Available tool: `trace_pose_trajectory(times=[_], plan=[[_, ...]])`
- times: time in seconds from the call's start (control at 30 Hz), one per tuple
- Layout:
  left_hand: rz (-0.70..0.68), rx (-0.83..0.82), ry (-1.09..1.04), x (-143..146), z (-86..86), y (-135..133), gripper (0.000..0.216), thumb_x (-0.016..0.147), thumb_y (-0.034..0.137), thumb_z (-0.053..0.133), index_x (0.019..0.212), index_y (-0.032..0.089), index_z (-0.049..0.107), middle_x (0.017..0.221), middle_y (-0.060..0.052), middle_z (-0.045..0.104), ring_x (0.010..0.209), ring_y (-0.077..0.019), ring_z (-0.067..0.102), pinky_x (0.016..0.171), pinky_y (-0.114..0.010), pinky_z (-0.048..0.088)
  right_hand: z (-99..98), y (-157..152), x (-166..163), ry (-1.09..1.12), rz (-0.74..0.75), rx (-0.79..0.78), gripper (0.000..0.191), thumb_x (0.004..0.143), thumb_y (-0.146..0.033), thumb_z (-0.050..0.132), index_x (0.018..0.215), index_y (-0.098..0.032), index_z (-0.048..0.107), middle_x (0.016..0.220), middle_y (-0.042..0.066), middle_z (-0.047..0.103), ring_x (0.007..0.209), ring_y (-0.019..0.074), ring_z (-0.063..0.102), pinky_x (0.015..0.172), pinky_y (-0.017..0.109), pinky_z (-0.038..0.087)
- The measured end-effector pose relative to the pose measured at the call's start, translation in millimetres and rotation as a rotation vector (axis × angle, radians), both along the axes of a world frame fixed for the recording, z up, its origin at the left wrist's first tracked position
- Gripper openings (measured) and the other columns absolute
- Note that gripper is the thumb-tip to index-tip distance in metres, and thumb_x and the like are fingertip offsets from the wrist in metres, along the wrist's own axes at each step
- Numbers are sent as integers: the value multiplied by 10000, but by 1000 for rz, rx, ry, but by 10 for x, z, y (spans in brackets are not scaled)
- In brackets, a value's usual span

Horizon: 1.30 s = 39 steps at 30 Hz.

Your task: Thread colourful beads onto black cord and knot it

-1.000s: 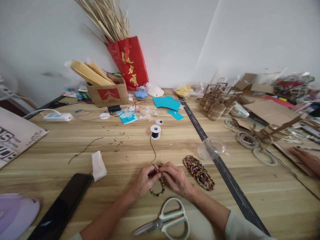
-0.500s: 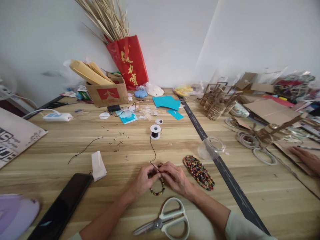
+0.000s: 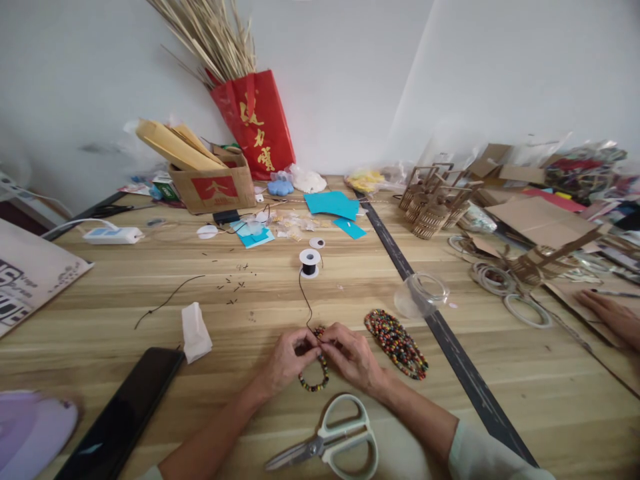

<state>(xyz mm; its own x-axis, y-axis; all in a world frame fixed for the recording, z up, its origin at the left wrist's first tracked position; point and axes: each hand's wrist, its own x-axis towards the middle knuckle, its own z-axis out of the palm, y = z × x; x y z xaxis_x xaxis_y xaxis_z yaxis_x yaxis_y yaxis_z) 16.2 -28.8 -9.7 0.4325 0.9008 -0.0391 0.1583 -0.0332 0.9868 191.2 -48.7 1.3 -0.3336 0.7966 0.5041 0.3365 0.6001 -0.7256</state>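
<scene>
In the lower middle of the frame, the left hand [image 3: 284, 361] and the right hand [image 3: 353, 357] meet over the worktop [image 3: 250, 413], the fingers of each pinched together on a thin black cord [image 3: 305, 297] at the top of a small beaded loop [image 3: 314, 388]. The loop hangs down between the hands, mostly below the left one's fingertips. The cord runs up to a white spool [image 3: 310, 257] wound with black, at the centre of the frame. Just right of the right hand lies a coiled heap of multicoloured beads [image 3: 397, 345]; open scissors [image 3: 325, 443] lie below, at the bottom edge.

Writing shows mostly at upper left. A red bag [image 3: 280, 123] carries gold brush-style characters in a column: the middle one reads 力, the lowest looks like 寶, and the top one is partly broken up by the handle. Beside it, a carton [image 3: 243, 195] bears a red panel with a pale emblem and lettering too small to read. At the left edge, a beige bag [image 3: 55, 273] has big dark letters in two rows, cut off by the frame; an S ends the upper row, and the smaller script alongside is blurred.
</scene>
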Motion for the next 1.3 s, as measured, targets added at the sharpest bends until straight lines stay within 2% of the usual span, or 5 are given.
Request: trace_pose_trajectory(times=[0.33,0.6,0.73,0.97,1.3], plan=[[-9,150,160,23,4,-24,99,752,211,570,685,139,580,632,-4,574,601,-127,528,582,-224,423,36,2,9,2,36,70,122,932,-232,508,888,-182,611,802,58,623,741,141,602,647,236,499],[-80,298,284,17,118,-89,147,805,200,530,906,164,631,876,-43,677,832,-174,625,780,-257,476,-82,-19,24,-143,60,156,115,934,-201,497,973,-197,604,888,64,647,789,145,617,703,243,508],[-80,253,228,12,127,-81,155,822,239,532,906,167,641,868,-45,684,823,-176,622,787,-267,481,-35,-21,26,-113,70,130,145,942,-208,485,1049,-191,581,903,73,655,812,149,625,721,247,516],[28,99,69,-4,63,-34,176,792,296,596,756,127,628,707,-49,638,669,-166,583,640,-254,469,-8,32,47,-101,37,91,178,949,-177,434,1024,-193,595,951,92,624,872,163,609,738,270,525],[2,81,16,-1,58,-17,134,772,261,620,755,128,629,745,-55,656,713,-176,606,690,-267,477,-39,63,74,-180,77,52,154,964,-208,421,958,-187,573,875,66,612,798,150,602,706,250,506]])
